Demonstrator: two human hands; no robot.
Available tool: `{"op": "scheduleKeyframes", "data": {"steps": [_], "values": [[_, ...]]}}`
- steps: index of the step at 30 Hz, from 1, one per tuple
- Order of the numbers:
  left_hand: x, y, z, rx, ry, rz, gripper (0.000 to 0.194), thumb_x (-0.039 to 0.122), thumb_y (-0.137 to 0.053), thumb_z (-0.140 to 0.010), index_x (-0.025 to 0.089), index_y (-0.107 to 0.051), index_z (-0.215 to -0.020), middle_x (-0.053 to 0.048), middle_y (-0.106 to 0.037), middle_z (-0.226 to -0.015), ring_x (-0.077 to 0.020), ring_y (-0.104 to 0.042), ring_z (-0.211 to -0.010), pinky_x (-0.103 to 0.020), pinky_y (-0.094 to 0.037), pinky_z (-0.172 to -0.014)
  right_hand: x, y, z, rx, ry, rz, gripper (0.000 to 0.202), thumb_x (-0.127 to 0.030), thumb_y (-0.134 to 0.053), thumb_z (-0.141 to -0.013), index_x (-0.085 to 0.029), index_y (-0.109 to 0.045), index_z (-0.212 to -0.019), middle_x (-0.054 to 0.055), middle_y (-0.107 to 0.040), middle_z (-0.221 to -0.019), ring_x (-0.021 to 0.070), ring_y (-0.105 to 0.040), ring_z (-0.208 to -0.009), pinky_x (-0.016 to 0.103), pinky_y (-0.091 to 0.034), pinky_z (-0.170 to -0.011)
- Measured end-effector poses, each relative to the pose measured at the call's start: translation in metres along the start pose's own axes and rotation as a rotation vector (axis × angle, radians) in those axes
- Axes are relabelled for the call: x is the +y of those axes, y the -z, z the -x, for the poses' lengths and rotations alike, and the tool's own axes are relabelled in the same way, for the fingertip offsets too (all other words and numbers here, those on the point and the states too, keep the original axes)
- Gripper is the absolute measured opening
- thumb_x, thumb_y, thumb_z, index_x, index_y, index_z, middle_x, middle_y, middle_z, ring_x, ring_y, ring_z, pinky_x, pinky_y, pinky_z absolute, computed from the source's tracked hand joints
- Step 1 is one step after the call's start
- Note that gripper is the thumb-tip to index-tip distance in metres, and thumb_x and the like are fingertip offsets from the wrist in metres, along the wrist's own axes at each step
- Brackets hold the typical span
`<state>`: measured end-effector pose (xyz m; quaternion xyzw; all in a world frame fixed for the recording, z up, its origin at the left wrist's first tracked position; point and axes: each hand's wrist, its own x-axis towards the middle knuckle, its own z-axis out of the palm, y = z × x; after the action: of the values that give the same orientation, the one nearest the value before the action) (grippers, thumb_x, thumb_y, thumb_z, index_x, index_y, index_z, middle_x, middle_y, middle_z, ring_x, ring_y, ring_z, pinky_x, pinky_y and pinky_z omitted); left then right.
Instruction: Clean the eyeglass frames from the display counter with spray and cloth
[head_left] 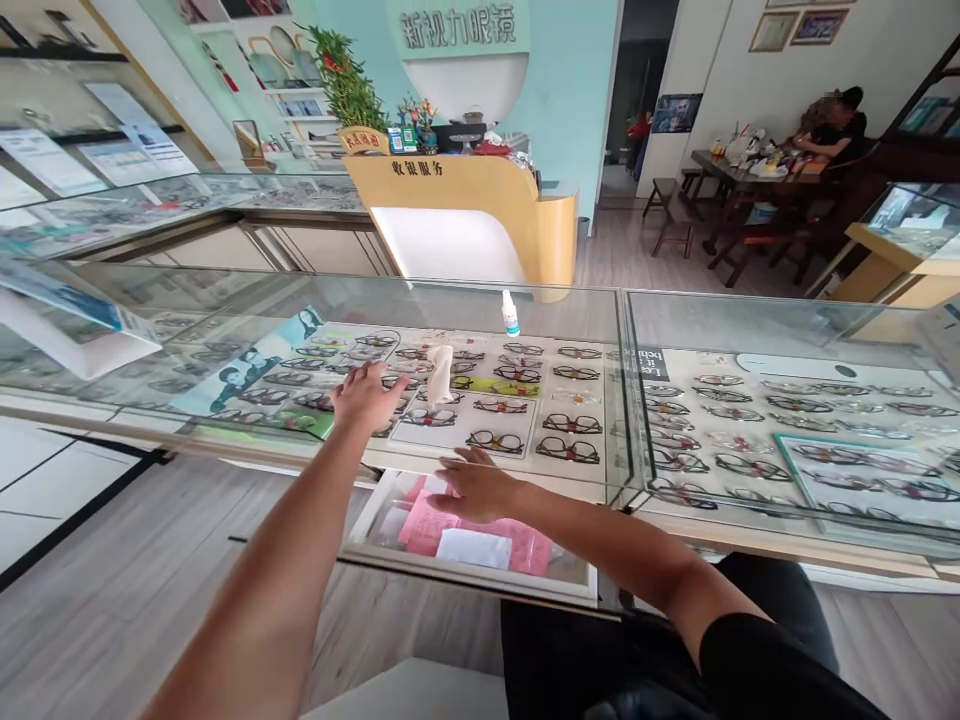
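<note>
My left hand (367, 398) rests palm down at the glass top of the display case, fingers spread, holding nothing. Just right of it a folded pale cloth (440, 375) lies on the glass. Farther back stands a small white spray bottle (510, 314) with a blue label. My right hand (477, 487) is over the near edge of the case, fingers apart with nothing in them. Below it is an open drawer (365, 520) holding pink papers (427, 522) and a white packet (474, 548). Rows of glasses (495, 441) show beneath the glass.
The glass case (750, 310) continues to the right with more glasses. Beyond it stands a yellow counter (457, 180) with a plant (343, 80). At the back right a person (840, 135) sits at a cluttered table (712, 165) with stools.
</note>
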<state>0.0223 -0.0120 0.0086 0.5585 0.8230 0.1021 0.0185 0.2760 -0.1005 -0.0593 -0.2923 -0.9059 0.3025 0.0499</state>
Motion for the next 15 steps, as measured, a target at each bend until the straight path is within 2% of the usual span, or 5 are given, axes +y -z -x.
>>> {"op": "scheduleKeyframes", "data": {"steps": [4, 6, 9, 11, 15], "values": [[0.019, 0.013, 0.026, 0.095, 0.219, -0.058, 0.079, 0.051, -0.038, -0.11, -0.001, -0.063, -0.163, -0.036, -0.059, -0.173, -0.0534, -0.052, -0.163, -0.066, -0.046, -0.13, -0.005, 0.017, 0.093, -0.3, 0.095, -0.189, 0.077, -0.077, -0.064, -0.113, -0.024, -0.07, -0.169, 0.013, -0.067, -0.177, 0.033, -0.062, -0.167, 0.043, -0.054, -0.133], [0.023, 0.023, 0.041, 0.007, 0.238, -0.081, 0.08, 0.051, -0.039, -0.111, -0.005, -0.061, -0.163, -0.038, -0.058, -0.173, -0.0553, -0.051, -0.163, -0.066, -0.046, -0.129, -0.004, 0.022, 0.141, -0.321, 0.138, -0.166, 0.091, -0.079, -0.075, -0.106, -0.023, -0.061, -0.176, 0.016, -0.064, -0.179, 0.0364, -0.064, -0.165, 0.046, -0.056, -0.132], [0.02, 0.043, 0.069, -0.172, 0.127, -0.059, 0.077, 0.057, -0.043, -0.11, 0.003, -0.067, -0.159, -0.031, -0.067, -0.169, -0.0491, -0.063, -0.155, -0.059, -0.05, -0.127, -0.004, 0.019, 0.199, -0.183, 0.154, 0.061, 0.098, -0.067, -0.088, -0.101, -0.015, -0.056, -0.178, 0.024, -0.066, -0.174, 0.0426, -0.063, -0.163, 0.055, -0.051, -0.136], [0.017, 0.055, 0.096, -0.187, 0.063, -0.004, 0.065, 0.057, -0.044, -0.108, 0.015, -0.076, -0.146, -0.017, -0.078, -0.16, -0.0383, -0.071, -0.145, -0.047, -0.056, -0.122, -0.004, 0.015, 0.223, -0.036, 0.092, 0.244, 0.089, -0.051, -0.089, -0.104, -0.012, -0.056, -0.177, 0.026, -0.063, -0.176, 0.0456, -0.053, -0.17, 0.061, -0.042, -0.143], [0.023, 0.066, 0.178, -0.307, -0.16, 0.284, 0.055, 0.069, -0.043, -0.099, 0.031, -0.081, -0.11, -0.005, -0.088, -0.104, -0.0328, -0.081, -0.108, -0.042, -0.065, -0.103, -0.004, 0.015, 0.237, 0.152, -0.033, 0.399, 0.093, -0.048, -0.086, -0.106, -0.014, -0.048, -0.183, 0.023, -0.043, -0.192, 0.0456, -0.027, -0.185, 0.065, -0.023, -0.153]]}}
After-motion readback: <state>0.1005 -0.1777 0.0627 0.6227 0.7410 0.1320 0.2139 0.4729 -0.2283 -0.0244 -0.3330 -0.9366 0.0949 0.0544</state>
